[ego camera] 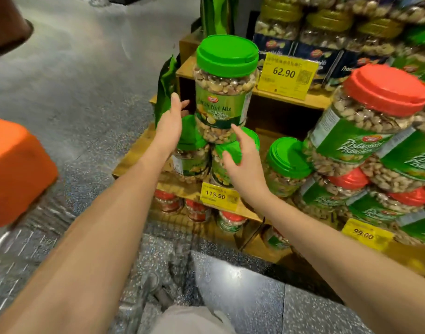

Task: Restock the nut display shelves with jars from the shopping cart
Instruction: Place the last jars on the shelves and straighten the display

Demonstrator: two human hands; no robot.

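A green-lidded nut mix jar (224, 92) stands upright on top of two green-lidded jars (193, 153) on the wooden display shelf (134, 150). My left hand (169, 121) hovers just left of the top jar, fingers straight, apart from it. My right hand (242, 162) is in front of and below the jar, fingers relaxed, holding nothing. One more green-lidded jar (287, 162) sits to the right on the same shelf.
Red-lidded pistachio jars (375, 121) are stacked at the right, yellow-lidded jars (327, 27) on the upper shelf. Yellow price tags (287, 74) hang on shelf edges. An orange cart part (16, 169) is at the left, above metal cart wire (26, 237). Grey floor lies beyond.
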